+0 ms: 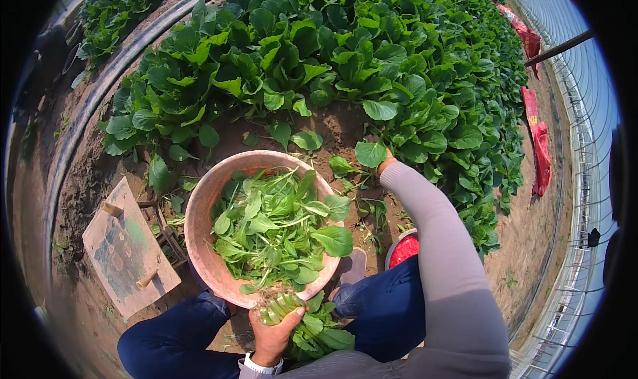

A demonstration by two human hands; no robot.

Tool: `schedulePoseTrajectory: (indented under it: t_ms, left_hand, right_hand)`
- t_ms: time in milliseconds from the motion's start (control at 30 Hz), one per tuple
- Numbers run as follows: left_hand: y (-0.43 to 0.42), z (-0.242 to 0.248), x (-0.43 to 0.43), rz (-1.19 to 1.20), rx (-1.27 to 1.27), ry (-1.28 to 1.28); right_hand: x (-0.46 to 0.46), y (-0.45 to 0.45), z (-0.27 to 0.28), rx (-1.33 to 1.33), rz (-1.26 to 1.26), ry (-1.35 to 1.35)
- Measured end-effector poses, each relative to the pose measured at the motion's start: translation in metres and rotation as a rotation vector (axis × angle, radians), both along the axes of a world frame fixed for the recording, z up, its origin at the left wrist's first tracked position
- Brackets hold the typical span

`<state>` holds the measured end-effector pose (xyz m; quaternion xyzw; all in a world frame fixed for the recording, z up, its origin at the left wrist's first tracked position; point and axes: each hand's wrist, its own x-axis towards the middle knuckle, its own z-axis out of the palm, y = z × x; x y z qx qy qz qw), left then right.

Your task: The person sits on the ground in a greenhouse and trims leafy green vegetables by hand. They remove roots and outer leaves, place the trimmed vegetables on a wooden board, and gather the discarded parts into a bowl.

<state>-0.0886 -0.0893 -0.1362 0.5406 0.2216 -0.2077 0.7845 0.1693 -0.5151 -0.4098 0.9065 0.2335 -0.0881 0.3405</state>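
Observation:
My left hand (271, 331) grips a bunch of leafy greens (319, 329) by the stem ends. Its roots and pale stems point toward the tub, and its leaves hang over my lap. A round, pale pink tub (199, 229) stands between my knees, with loose cut greens (269, 224) heaped inside. My right hand (386, 163) reaches down among the leafy plants (433, 114) at the near edge of the bed. A broad leaf (371, 154) covers most of its fingers, so their grip is hidden.
A worn board with two pegs (129, 249) leans at the left beside a dark frame (167, 234). A small round container with red contents (404, 249) sits by my right knee. Red sacks (539, 154) lie along the path near the greenhouse film wall (593, 129). A hose (114, 60) curves along the left.

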Motion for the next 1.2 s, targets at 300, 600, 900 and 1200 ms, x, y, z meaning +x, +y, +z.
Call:
schedulePoseTrajectory:
  t_ms: [300, 600, 900, 1200]
  left_hand:
    - [-0.007, -0.01, 0.018, 0.016, -0.015, 0.196]
    - [-0.008, -0.012, 0.021, -0.07, 0.035, 0.186]
    - [-0.007, -0.006, 0.011, -0.102, 0.006, 0.059]
    - [-0.001, 0.015, -0.007, -0.188, 0.022, -0.135]
  right_hand:
    - [0.046, -0.036, 0.015, -0.403, -0.333, 0.109]
    - [0.062, -0.023, 0.068, 0.044, -1.069, 0.374]
    - [0.023, -0.045, 0.04, 0.375, -1.354, 0.245]
    - [-0.063, -0.015, -0.024, 0.106, -1.108, 0.722]
